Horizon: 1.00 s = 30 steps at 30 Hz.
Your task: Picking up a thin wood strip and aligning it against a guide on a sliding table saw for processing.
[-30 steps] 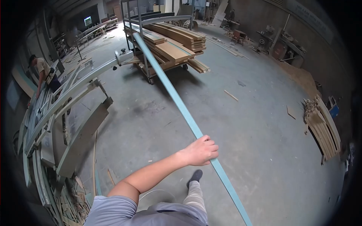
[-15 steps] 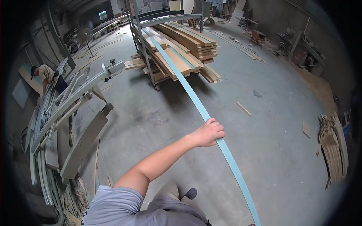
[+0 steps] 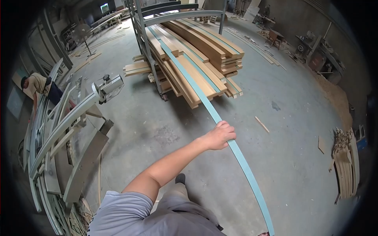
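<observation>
A long, narrow board [image 3: 247, 169] with a pale blue-green face runs from the lower edge up to a lumber stack. My left hand [image 3: 219, 135] is closed around its middle, fingers over the top. Its far part lies over the wooden boards [image 3: 199, 74] stacked on a grey metal rack [image 3: 146, 51]. At the lower edge only a sliver of my right hand [image 3: 263, 234] shows, closed against the near end of the board; the rest of it is out of the picture.
At left stands a machine with a long metal rail [image 3: 67, 118]; a person [image 3: 43, 88] bends over beyond it. A bundle of wood strips [image 3: 346, 165] stands at right. A small stick [image 3: 262, 124] and a wood scrap [image 3: 321, 144] lie on the concrete floor [image 3: 299, 173].
The rack and its stacked boards appear nearer and larger as I have stepped forward. My left hand keeps its grip, and the board reaches further over the stack.
</observation>
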Each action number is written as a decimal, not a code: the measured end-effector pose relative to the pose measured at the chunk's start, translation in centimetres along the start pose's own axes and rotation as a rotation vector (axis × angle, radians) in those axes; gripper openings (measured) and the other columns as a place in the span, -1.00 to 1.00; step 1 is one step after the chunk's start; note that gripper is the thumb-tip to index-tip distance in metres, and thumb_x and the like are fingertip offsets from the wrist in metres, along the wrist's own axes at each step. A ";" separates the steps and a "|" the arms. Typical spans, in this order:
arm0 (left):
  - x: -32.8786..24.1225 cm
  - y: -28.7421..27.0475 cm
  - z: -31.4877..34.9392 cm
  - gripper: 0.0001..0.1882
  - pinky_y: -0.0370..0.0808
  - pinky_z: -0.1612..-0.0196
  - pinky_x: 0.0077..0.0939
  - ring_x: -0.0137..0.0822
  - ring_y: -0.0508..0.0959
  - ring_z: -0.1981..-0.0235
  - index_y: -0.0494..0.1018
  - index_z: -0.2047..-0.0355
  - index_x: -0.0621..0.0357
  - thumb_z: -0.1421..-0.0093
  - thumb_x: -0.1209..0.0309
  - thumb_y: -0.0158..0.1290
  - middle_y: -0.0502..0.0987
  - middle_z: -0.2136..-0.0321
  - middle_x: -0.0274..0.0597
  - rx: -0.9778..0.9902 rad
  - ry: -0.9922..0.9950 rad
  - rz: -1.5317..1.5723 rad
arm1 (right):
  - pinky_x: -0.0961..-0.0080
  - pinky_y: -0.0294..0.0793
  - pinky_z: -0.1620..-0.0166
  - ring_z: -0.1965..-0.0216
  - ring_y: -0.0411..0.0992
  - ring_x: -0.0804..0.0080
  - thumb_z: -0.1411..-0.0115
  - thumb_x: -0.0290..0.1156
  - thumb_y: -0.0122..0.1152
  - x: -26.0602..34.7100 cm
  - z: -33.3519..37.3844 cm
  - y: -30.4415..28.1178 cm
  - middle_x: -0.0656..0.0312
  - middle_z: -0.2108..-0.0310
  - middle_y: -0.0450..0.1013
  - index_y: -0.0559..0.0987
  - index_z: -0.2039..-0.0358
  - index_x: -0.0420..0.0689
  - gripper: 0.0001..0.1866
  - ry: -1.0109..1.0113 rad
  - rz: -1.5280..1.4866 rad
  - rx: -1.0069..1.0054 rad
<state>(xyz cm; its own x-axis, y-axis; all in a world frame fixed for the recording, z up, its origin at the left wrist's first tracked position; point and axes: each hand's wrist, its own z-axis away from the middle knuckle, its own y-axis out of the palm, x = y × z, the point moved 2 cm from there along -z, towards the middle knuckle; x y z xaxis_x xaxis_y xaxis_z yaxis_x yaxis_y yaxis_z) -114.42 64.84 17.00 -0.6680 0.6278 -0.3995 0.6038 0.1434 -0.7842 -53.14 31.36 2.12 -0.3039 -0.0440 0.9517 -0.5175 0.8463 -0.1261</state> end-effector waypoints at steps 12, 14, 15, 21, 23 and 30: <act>22.0 -8.1 0.9 -0.73 0.20 -0.16 -0.21 -0.19 0.41 0.19 0.44 0.37 0.06 0.17 0.55 0.13 0.40 0.38 -0.25 0.001 -0.087 0.085 | 0.56 0.42 0.37 0.41 0.28 0.42 -0.30 -0.27 0.00 16.1 8.7 24.1 0.16 0.42 0.35 0.48 0.28 -0.33 -0.69 0.576 -0.519 -0.029; 25.1 -9.3 0.2 -0.71 0.21 -0.19 -0.09 -0.18 0.42 0.15 0.44 0.38 0.05 0.20 0.56 0.12 0.42 0.35 -0.24 -0.060 -0.110 0.063 | 0.57 0.42 0.37 0.41 0.28 0.42 -0.28 -0.35 0.00 15.5 9.5 27.2 0.16 0.42 0.35 0.46 0.26 -0.34 -0.74 0.447 -0.398 -0.002; 26.8 -10.0 -0.1 -0.70 0.21 -0.19 -0.06 -0.16 0.42 0.13 0.44 0.37 0.06 0.20 0.58 0.09 0.42 0.32 -0.22 -0.084 -0.129 0.044 | 0.57 0.41 0.37 0.41 0.28 0.42 -0.27 -0.44 0.00 15.0 9.6 29.2 0.15 0.42 0.35 0.44 0.23 -0.35 -0.79 0.314 -0.286 0.029; 37.2 -14.5 1.1 -0.43 0.14 -0.26 -0.02 0.15 0.22 -0.18 0.44 0.08 0.12 0.21 0.66 0.01 0.25 -0.11 0.14 -0.230 -0.436 -0.116 | 0.59 0.35 0.40 0.46 0.25 0.45 -0.27 -0.56 -0.04 16.5 12.8 44.3 0.15 0.47 0.35 0.44 0.31 -0.33 -0.89 0.191 -0.195 0.192; 39.0 -16.5 2.1 -0.32 0.09 -0.29 -0.05 0.18 0.10 -0.27 0.34 -0.09 0.08 0.15 0.66 -0.05 0.08 -0.25 0.15 -0.367 -0.617 -0.187 | 0.65 0.32 0.44 0.49 0.26 0.50 -0.27 -0.45 0.02 20.6 15.9 50.7 0.20 0.48 0.36 0.47 0.32 -0.26 -0.86 0.405 -0.347 0.177; 38.9 -13.1 6.0 -0.57 0.33 -0.14 -0.39 -0.31 0.37 -0.07 0.23 -0.12 0.18 -0.29 0.30 -0.04 0.36 -0.03 -0.19 -0.432 -1.148 1.217 | 0.72 0.31 0.53 0.56 0.29 0.60 -0.28 -0.13 0.06 31.2 28.3 68.8 0.35 0.57 0.34 0.42 0.44 -0.08 -0.71 0.915 -0.458 0.174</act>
<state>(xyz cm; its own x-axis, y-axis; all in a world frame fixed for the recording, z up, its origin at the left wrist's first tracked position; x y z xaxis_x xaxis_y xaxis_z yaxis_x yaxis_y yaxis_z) -150.95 82.77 8.86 0.3958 -0.2720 -0.8771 0.8927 0.3379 0.2980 -120.86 73.15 15.25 0.6368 0.1395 0.7583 -0.5610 0.7586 0.3315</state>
